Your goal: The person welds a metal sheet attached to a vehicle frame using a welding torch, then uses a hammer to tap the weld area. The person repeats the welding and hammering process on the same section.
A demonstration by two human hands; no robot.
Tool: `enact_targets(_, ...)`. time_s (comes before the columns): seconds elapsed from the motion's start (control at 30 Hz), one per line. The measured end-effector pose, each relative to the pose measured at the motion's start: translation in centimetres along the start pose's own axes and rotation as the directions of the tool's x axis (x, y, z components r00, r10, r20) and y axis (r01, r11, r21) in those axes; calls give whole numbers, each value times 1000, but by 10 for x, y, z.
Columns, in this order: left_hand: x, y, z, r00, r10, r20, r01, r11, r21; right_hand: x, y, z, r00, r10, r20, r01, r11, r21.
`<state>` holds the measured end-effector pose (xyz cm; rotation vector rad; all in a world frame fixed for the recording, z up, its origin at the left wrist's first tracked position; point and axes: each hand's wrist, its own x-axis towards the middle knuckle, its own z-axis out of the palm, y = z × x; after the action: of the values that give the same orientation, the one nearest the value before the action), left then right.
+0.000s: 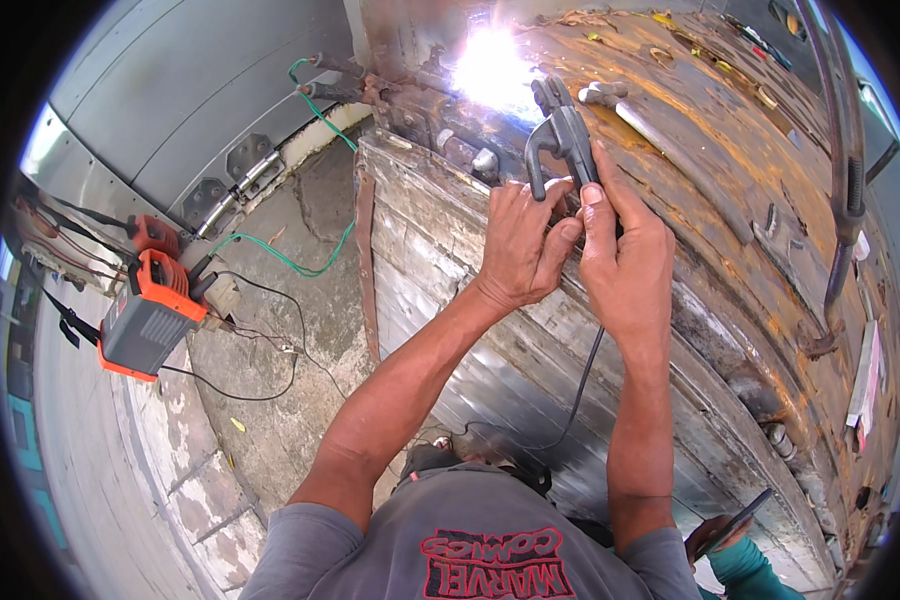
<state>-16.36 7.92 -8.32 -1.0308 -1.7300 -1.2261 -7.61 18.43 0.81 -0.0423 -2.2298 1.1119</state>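
My right hand (pixel 628 245) is closed round the dark handle of a welding electrode holder (pixel 567 135). The thumb lies along its near end and the jaws point away from me. Just beyond the jaws glows a blinding white-violet arc (pixel 495 68), which hides the rod tip and the metal under it. My left hand (pixel 530 240) is beside the holder's lower end, fingers curled and thumb against them; what they grip, if anything, is hidden. Left of the arc lie dark metal pieces (pixel 410 105) on the weathered workbench (pixel 420 205).
A hammer (pixel 660 135) lies right of the holder on the rusty bench top. An orange-and-grey welding machine (pixel 155 315) stands at left, with a green cable (pixel 305 270) running toward the bench. Another person's hand (pixel 705 535) holds a phone-like dark object at lower right.
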Motion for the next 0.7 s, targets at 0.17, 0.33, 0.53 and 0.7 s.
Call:
enact_targets(0.17, -2, -2, 1, 1000, 1, -8, -1, 1000, 10, -1, -8, -3, 994, 96, 43, -96, 995, -2)
enact_targets(0.33, -2, -2, 2, 1000, -11, -7, 11, 1000, -2, 0, -1, 1, 999, 32, 12, -33, 999, 22)
enact_targets(0.53, -1, 0, 1, 1000, -25, 13, 25, 1000, -3, -1, 1, 2, 1000, 28, -2, -28, 999, 35)
enact_targets(0.7, -2, -3, 3, 1000, -1, -9, 1, 1000, 1, -1, 1, 1, 1000, 21, 1, -21, 1000, -9)
